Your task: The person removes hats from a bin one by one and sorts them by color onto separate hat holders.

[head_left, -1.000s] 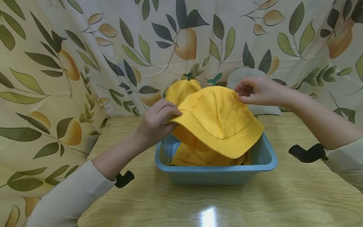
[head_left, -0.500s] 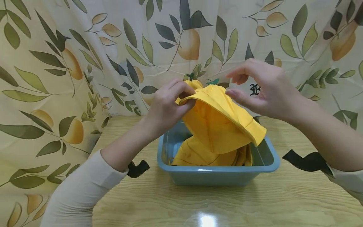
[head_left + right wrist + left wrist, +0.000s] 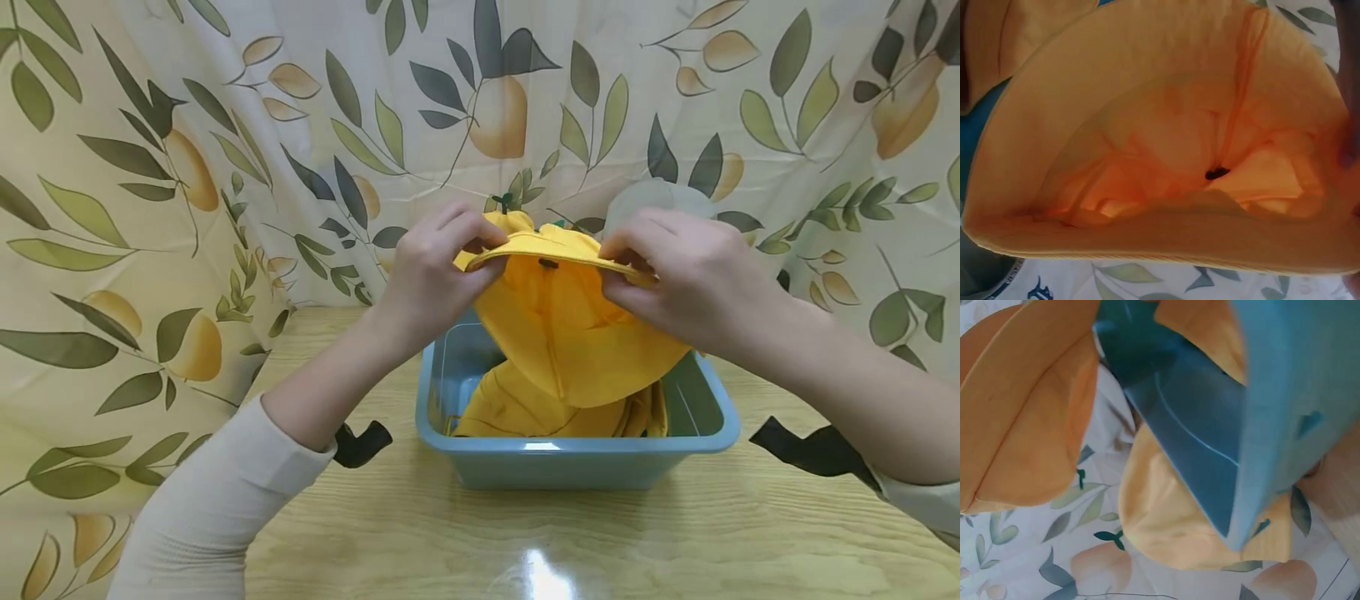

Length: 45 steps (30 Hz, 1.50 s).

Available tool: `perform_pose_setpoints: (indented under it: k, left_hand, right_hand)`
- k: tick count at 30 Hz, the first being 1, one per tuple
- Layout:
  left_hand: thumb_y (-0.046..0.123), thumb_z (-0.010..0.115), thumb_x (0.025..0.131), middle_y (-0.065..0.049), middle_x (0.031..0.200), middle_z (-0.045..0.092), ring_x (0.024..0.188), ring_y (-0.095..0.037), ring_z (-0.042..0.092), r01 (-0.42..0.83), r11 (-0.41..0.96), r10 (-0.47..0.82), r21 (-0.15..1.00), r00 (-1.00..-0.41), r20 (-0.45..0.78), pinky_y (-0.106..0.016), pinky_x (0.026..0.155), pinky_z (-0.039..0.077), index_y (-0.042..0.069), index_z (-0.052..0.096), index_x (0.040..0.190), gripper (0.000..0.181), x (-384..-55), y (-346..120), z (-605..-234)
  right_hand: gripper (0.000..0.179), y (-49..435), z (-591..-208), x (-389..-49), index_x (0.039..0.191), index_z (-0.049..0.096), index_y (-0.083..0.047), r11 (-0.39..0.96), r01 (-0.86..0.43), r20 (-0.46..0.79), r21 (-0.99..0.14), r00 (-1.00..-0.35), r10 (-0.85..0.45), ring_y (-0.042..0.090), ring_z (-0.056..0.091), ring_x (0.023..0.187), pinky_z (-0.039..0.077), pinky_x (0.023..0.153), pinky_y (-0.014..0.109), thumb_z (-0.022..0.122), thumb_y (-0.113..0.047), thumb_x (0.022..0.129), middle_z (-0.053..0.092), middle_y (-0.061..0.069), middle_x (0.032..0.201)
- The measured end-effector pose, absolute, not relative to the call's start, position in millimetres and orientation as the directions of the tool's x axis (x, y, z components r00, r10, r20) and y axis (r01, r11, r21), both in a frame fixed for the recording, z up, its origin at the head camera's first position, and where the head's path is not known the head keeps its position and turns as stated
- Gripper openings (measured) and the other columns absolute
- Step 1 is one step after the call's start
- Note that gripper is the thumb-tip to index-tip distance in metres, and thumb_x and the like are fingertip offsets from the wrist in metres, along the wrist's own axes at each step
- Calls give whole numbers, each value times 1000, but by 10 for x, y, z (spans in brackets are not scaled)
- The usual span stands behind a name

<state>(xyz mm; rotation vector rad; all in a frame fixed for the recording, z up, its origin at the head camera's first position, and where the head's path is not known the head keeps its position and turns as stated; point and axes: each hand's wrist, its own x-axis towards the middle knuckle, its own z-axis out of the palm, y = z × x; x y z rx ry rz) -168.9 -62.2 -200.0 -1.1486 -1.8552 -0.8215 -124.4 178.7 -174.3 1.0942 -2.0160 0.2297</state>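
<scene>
A yellow bucket hat [image 3: 577,358] hangs tilted over the basin, its hollow inside facing the head camera. My left hand [image 3: 438,262] pinches the brim at the left; my right hand [image 3: 686,271] pinches the same raised edge at the right. Seams and a small dark spot show inside the hat [image 3: 1166,131] in the right wrist view. Below it, more yellow cloth [image 3: 510,408] lies folded in the blue basin [image 3: 570,447]. From the left wrist, the held hat [image 3: 1029,419] appears beside the basin, with its green sprout at the crown.
Behind the basin stands another yellow hat [image 3: 510,221] with a green sprout on top. A pale, whitish rounded thing [image 3: 660,198] is at the back right, partly hidden by my right hand. Leaf-and-fruit patterned curtain [image 3: 360,125] borders the wooden table [image 3: 420,533].
The hat's brim was lifted and tipped back, turning its inside toward the head camera. My right hand left the crown and took hold of the brim; my left hand rose slightly, keeping its grip.
</scene>
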Motion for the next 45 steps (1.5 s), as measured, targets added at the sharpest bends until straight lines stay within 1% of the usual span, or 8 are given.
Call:
perform_pose_setpoints:
  k: [8, 16, 21, 27, 33, 38, 42, 45]
  left_hand:
    - [-1, 73, 76, -10, 79, 59, 73, -21, 54, 905, 409, 385, 121, -291, 876, -28, 68, 48, -1, 62, 87, 16, -1774, -712, -2238]
    - [1, 73, 77, -9, 75, 60, 70, -21, 57, 819, 491, 385, 297, -510, 770, -30, 65, 52, -1, 62, 86, 15, -1912, -930, -2638]
    - [-4, 70, 78, -12, 74, 63, 64, -19, 60, 790, 471, 309, 393, -565, 765, -29, 60, 54, -3, 63, 83, 9, -1974, -1086, -2694]
    - [-2, 73, 78, -13, 75, 67, 61, -20, 63, 802, 460, 187, 382, -508, 841, -18, 61, 51, -4, 67, 82, 7, -1978, -1195, -2567]
    - [-9, 69, 78, -16, 75, 66, 63, -24, 63, 854, 427, 106, 297, -373, 922, -11, 68, 48, -6, 68, 82, 5, -2019, -1256, -2414]
    - [-12, 68, 76, -17, 72, 63, 62, -27, 62, 891, 393, 51, 229, -269, 962, -13, 70, 49, -7, 67, 80, 6, -2085, -1232, -2216]
    - [-11, 69, 76, -17, 69, 64, 58, -25, 57, 876, 453, 18, 167, -196, 981, -10, 66, 44, -5, 70, 78, 6, -2133, -1253, -2042]
    - [-9, 68, 77, -17, 67, 64, 55, -22, 51, 860, 479, -8, 177, -197, 980, -10, 62, 39, -5, 71, 77, 5, -2165, -1283, -1926]
  right_hand:
    - [9, 1876, -1758, -1336, 80, 64, 1, 599, -783, 857, 168, -185, -481, 18, 46, 55, 33, 55, 22, 62, -8, 76, 58, 10, 65]
    - [21, 2047, -1715, -1452, 76, 67, 5, 673, -740, 948, 9, -207, -241, 23, 47, 58, 29, 68, 5, 66, -16, 76, 64, 17, 67]
    - [26, 2199, -1730, -1531, 79, 67, 8, 692, -721, 938, -30, -259, -229, 5, 45, 67, 29, 69, 5, 63, -18, 79, 64, 20, 72]
    - [15, 2305, -1769, -1560, 85, 67, 6, 725, -687, 832, -49, -430, -350, -14, 42, 77, 32, 74, 1, 71, 5, 71, 66, 15, 76]
    - [16, 2343, -1786, -1706, 89, 67, 2, 842, -535, 616, -62, -685, -390, 18, 61, 70, 38, 62, 9, 73, 5, 74, 67, 13, 81]
    - [12, 2261, -1723, -1913, 88, 67, 8, 857, -515, 668, -28, -648, -367, 31, 61, 67, 42, 57, 29, 71, 2, 78, 65, 20, 79]
    - [11, 2171, -1624, -2015, 86, 66, 10, 861, -508, 734, -39, -599, -320, 32, 60, 68, 37, 60, 26, 68, 0, 81, 65, 22, 79]
    - [12, 2099, -1562, -2066, 88, 65, 9, 867, -490, 740, -88, -615, -273, 32, 59, 72, 34, 61, 22, 65, -2, 84, 65, 22, 81]
